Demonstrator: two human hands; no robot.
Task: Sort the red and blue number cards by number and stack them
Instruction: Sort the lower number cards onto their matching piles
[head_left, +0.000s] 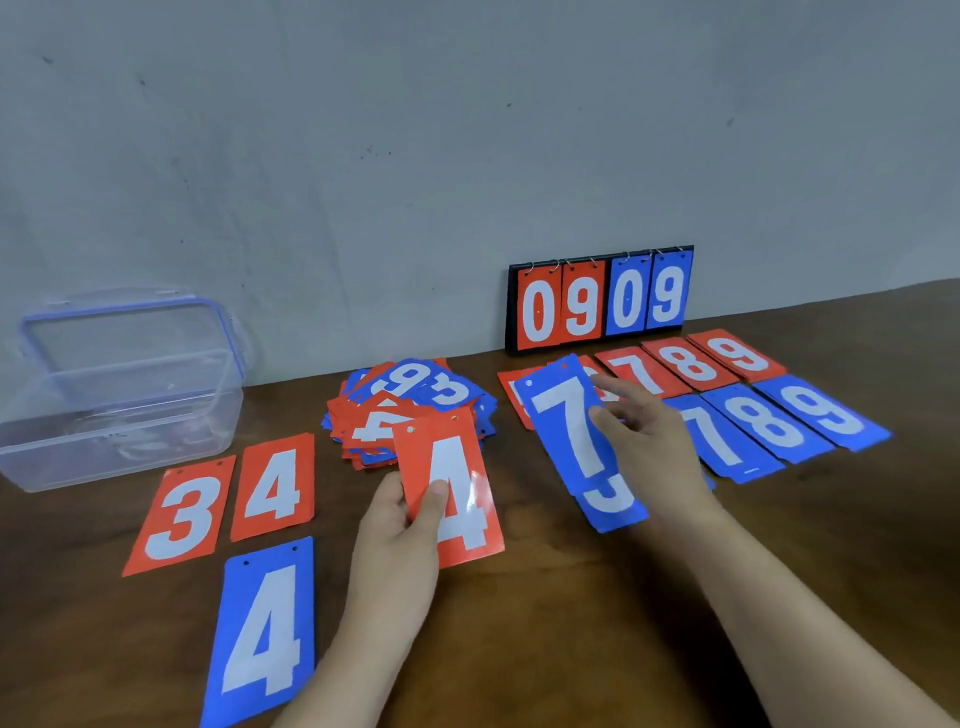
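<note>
My left hand (400, 530) pinches a red 4 card (457, 499) at its lower left edge, lifted in front of the mixed pile of red and blue cards (405, 410). My right hand (649, 447) holds a blue 7 card (566, 426) by its right edge, above another blue card (613, 504) whose digit is partly hidden. On the table at left lie a red 3 (182, 514), a red 4 (274, 486) and a blue 4 (265, 629). At right lie red 7 (644, 371), 8 (691, 361), 9 (737, 353) and blue 7 (722, 441), 8 (763, 421), 9 (821, 410).
A clear plastic box with a blue-rimmed lid (124, 384) stands at the far left against the wall. A flip scoreboard showing 09 09 (600, 301) leans at the wall behind the right rows. The brown table (571, 623) stretches in front of me.
</note>
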